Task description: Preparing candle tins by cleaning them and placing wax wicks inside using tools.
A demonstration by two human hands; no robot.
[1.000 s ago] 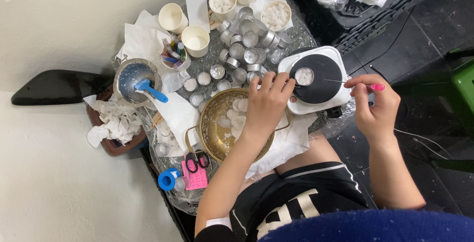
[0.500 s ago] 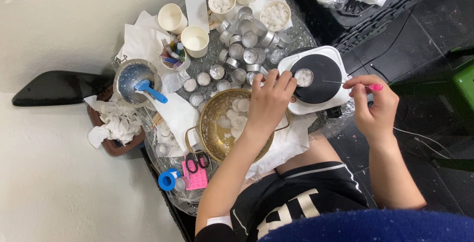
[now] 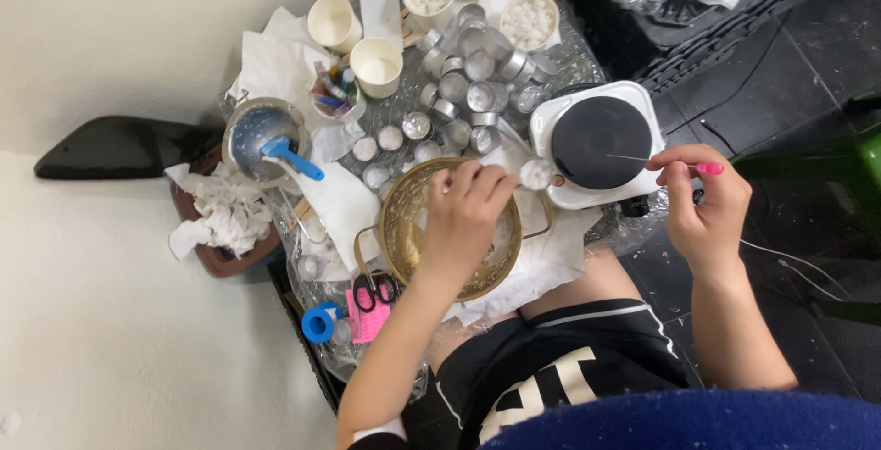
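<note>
The left hand (image 3: 463,216) has moved off the black hotplate (image 3: 601,143) and now sits over the brass bowl (image 3: 404,221) at frame centre, fingers closed on a small metal tealight cup (image 3: 535,173) lifted from the plate. The plate surface is now bare, so the cup appears to be in transfer. The right hand (image 3: 702,207), right of centre, stays pinched on a thin pink-handled needle tool (image 3: 665,163) pointing at the plate. Empty metal cups (image 3: 468,92) cluster in the upper centre. Paper cups (image 3: 378,66) stand at the top; no readable labels show.
</note>
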